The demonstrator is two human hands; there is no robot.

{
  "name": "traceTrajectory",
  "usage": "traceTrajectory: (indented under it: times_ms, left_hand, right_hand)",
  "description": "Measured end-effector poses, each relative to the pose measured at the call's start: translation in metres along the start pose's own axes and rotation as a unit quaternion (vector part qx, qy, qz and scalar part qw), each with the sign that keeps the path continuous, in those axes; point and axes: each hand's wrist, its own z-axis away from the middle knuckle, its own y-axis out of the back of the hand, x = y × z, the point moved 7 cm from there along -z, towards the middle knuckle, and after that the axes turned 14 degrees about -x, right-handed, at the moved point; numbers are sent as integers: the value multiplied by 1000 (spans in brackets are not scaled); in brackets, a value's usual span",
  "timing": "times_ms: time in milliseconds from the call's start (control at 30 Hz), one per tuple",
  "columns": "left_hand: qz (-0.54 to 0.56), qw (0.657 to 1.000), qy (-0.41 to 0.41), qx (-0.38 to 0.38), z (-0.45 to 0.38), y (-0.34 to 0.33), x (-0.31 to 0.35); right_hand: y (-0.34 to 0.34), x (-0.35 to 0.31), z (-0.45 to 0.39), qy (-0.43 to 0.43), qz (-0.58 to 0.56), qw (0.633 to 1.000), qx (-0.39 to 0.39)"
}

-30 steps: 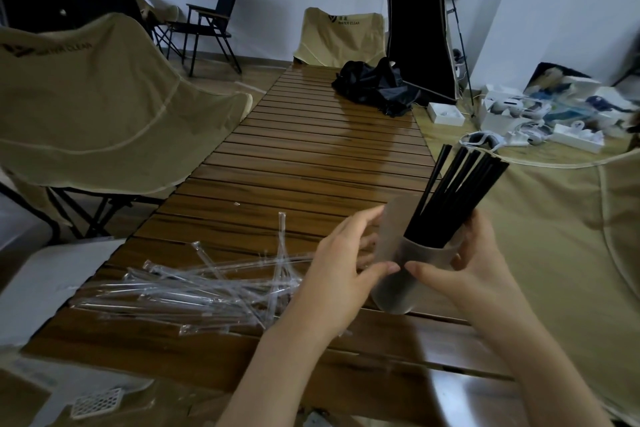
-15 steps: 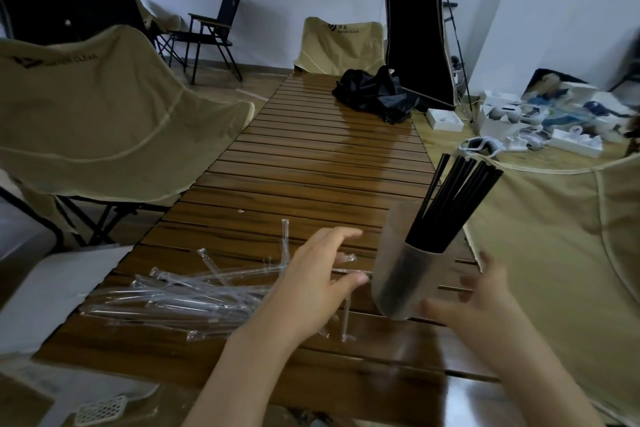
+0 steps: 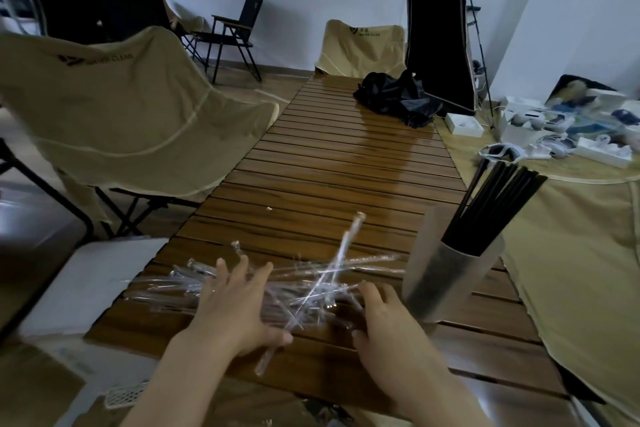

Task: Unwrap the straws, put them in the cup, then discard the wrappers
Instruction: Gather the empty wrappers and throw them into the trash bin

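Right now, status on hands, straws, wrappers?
Left hand and right hand open on wrappers. Straws in cup. Nothing blocking.

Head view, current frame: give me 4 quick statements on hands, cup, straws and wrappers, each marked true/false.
1. The black straws stand in the cup. True.
2. The right hand grips the cup. False: it rests by the right end of the clear wrappers, apart from the cup.
3. The left hand lies on the wrapper pile with fingers spread. True.
4. The wrappers are already off the slatted table. False: they lie in a loose pile on its near end, left of the cup.
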Motion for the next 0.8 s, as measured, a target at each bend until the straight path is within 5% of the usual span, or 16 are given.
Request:
traceTrajectory:
  times_ms: [200, 467, 600, 800]
  left_hand:
    - [37, 993, -73, 88, -7, 14, -8]
    - [6, 991, -122, 55, -22, -3, 1]
    - [23, 981, -153, 116, -21, 7, -3]
    - [34, 966, -195, 165, -19, 14, 2]
  right_hand:
    - [-13, -20, -28, -9, -11, 1000, -8]
    - [-15, -38, -44, 49, -22, 998, 20]
    - [-9, -23, -55, 22, -35, 999, 9]
    - [5, 1, -49, 29, -75, 993, 84]
